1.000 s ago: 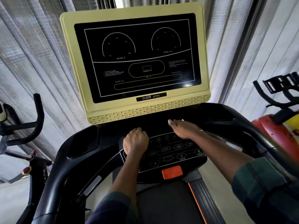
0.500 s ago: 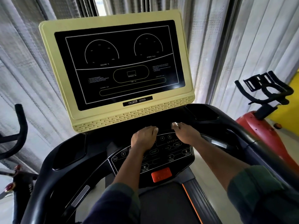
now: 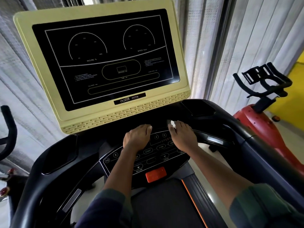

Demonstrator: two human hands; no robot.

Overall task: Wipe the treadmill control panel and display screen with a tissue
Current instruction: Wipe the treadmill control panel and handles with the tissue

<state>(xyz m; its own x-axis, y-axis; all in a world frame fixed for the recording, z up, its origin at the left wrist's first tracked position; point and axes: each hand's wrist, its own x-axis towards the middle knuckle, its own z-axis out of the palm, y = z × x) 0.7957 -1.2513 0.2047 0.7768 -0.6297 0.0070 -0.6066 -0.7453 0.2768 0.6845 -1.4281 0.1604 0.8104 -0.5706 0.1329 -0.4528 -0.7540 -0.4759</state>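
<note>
Head view is showing the left hand point(image 3: 137, 137) lying palm down on the top of the control panel point(image 3: 151, 160) at mid-frame, fingers pressed together and covering several buttons. Just to its right, the right hand point(image 3: 182, 136) is holding a tissue point(image 3: 173, 124) against the panel's upper edge, fingers close together over it. Only a white scrap is peeking out at the fingertips, and the rest is hidden. The display screen point(image 3: 105, 60) is standing dark above, apart from both hands. An orange button point(image 3: 156, 174) is sitting below the wrists. An exercise bike point(image 3: 263, 89) at right is being cut off by the frame edge.
</note>
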